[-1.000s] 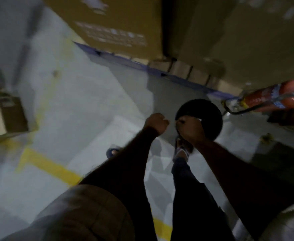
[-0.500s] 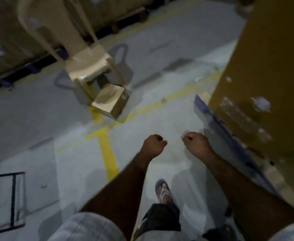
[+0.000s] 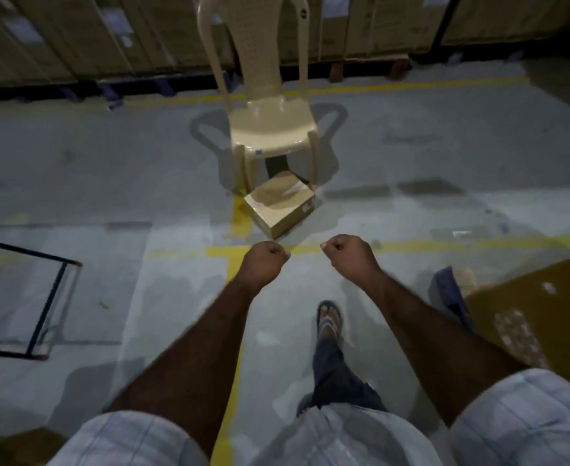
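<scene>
My left hand (image 3: 266, 262) and my right hand (image 3: 347, 253) are stretched out in front of me over a grey floor, both curled into fists with nothing visible in them. A small cardboard box (image 3: 280, 205) lies on the floor just beyond my fists, at the foot of a beige plastic chair (image 3: 270, 122). One of my feet, in a sandal (image 3: 329, 319), is stepping forward beneath my right arm.
Yellow lines (image 3: 445, 245) cross the floor. Rows of large cartons (image 3: 75, 35) on pallets stand along the far side. Another big carton (image 3: 539, 314) on a blue pallet is at my right. A black metal frame (image 3: 48, 304) stands at the left.
The view has swung left, away from the cartons, a black round object and a fire extinguisher, and now faces the chair and small box. Both fists stay curled in front of me.
</scene>
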Demonstrator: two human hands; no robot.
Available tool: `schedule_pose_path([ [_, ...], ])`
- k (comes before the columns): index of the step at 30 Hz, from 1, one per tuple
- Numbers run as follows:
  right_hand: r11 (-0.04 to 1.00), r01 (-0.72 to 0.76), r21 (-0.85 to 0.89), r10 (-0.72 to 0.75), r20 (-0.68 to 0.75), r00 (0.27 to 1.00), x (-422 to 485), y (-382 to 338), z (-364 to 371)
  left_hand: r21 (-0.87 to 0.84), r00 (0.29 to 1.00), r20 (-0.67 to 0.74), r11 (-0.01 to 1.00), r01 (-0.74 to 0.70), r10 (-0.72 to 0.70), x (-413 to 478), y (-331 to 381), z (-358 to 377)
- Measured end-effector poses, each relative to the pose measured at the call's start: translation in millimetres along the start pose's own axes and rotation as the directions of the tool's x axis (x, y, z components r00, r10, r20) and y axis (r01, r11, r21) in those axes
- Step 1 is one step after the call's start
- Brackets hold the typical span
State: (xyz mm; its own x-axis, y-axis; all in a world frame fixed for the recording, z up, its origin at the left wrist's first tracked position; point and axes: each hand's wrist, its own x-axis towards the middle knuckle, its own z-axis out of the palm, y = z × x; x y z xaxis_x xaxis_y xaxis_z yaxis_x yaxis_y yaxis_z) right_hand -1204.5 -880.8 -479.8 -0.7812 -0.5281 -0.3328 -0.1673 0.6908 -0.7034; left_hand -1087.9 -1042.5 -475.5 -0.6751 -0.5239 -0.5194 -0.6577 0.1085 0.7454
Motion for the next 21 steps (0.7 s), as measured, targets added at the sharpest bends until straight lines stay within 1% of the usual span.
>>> schedule_pose_path([
  [5, 1.0, -0.024, -0.01, 0.025, 0.06, 0.998, 101.3, -2.3, 6.1, -0.031, 0.996, -0.034, 0.996, 0.082, -0.083, 83.0, 7.6, -14.0],
  [9, 0.996, -0.069, -0.055, 0.076, 0.139, 0.987, 179.4, -4.5, -1.1, -0.002, 0.986, -0.037, 0.987, 0.164, -0.164, 144.8, 24.2, -25.9],
  [12, 0.99, -0.042, -0.134, 0.067, 0.186, 0.98, 236.8, -11.3, -11.7, -0.017, 0.981, -0.083, 0.985, 0.174, -0.175, 190.1, 42.7, -34.0],
  [14, 0.988, -0.029, -0.154, 0.059, 0.196, 0.979, 272.3, -18.0, -20.0, -0.043, 0.979, -0.098, 0.983, 0.178, -0.181, 218.2, 52.9, -37.4],
  [18, 0.979, -0.074, -0.189, 0.118, 0.23, 0.966, 333.6, -30.7, -26.9, -0.069, 0.968, -0.06, 0.968, 0.24, -0.244, 262.3, 64.5, -44.8],
  [21, 0.971, -0.096, -0.22, 0.153, 0.259, 0.954, 383.3, -32.2, -22.1, -0.098, 0.947, -0.044, 0.945, 0.312, -0.317, 307.7, 61.7, -51.6],
])
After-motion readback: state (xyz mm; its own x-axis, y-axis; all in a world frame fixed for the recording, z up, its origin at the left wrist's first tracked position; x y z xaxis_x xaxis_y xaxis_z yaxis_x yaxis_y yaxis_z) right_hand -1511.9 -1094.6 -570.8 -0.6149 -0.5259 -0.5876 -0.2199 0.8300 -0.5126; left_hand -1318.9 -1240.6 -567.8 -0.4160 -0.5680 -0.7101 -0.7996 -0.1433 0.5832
